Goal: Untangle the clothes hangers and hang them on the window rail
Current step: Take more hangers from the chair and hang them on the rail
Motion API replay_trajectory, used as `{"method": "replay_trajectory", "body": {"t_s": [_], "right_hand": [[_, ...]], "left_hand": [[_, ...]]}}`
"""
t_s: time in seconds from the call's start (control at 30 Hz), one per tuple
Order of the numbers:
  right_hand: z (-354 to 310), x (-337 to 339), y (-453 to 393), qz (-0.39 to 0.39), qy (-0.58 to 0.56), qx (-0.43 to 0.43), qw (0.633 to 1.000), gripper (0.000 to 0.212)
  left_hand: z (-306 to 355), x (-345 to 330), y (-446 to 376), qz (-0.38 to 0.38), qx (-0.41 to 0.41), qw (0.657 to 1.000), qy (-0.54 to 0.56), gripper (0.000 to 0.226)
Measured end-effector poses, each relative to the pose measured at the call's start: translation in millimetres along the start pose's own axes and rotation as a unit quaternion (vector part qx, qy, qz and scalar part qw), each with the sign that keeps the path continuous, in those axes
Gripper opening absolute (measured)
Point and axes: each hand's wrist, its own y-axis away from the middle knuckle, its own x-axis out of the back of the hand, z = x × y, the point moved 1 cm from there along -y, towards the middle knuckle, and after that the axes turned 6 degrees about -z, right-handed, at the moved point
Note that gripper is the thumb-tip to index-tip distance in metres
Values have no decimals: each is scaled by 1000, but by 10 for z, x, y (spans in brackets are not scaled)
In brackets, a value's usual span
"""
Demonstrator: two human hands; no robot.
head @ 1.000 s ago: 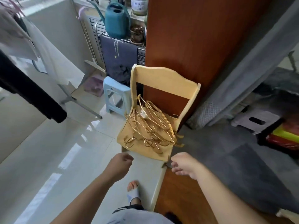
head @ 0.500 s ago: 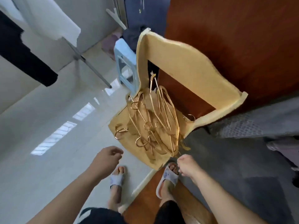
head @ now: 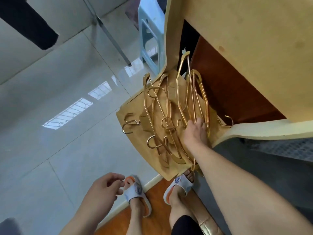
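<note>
On the seat of the pale wooden chair [head: 254, 48] lies the tangled heap of gold hangers [head: 169, 116], hooks pointing every way. Your right hand [head: 194, 133] rests on the heap's right side, fingers reaching among the wires; whether its grip has closed on one you cannot tell. Your left hand [head: 103, 189] hovers above the tiled floor [head: 50, 150], fingers loosely apart, holding nothing.
</note>
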Motion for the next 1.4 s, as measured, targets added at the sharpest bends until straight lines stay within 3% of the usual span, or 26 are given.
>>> {"method": "replay_trajectory", "body": {"t_s": [0.13,0.3,0.5,0.63,0.7,0.77,0.93,1.0,1.1,1.13,1.27,1.33,1.4], "right_hand": [[-35,22,-3,81,-59,-2,995,34],[52,106,330,110,-115,23,987,30],[372,16,1281,48,-187,19,981,22],[484,73,1809,5,-203,74,976,25],[433,142,1909,-18,-179,103,978,26],[316,224,1927,-39,-150,100,983,24],[54,441,1678,-32,-2,116,993,31],[-6,493,1602,-52,15,167,985,32],[-94,560,1590,-81,19,247,965,28],[-109,577,1592,-85,12,265,960,27],[-112,529,1507,-118,-13,281,952,28],[-150,484,1434,-137,-33,275,951,34],[-204,429,1387,-140,-84,256,953,40]], "left_hand": [[-49,36,-58,-6,-7,1000,1,23],[-9,145,-40,-3,-29,999,23,22],[123,323,-115,-23,-54,998,30,28],[138,620,-285,23,-100,995,-3,36],[168,825,-361,78,-176,970,-146,49],[175,1023,-426,113,-266,911,-294,68],[151,1616,-597,177,-365,819,-406,110],[91,1742,-599,109,-365,801,-461,111],[-115,1754,-387,-167,-191,870,-422,73],[-192,1724,-280,-226,-140,881,-391,59],[-491,1594,65,-347,-43,913,-211,33],[-578,1553,207,-386,-39,912,-131,40],[-651,1474,303,-367,-71,920,-113,42]]}}
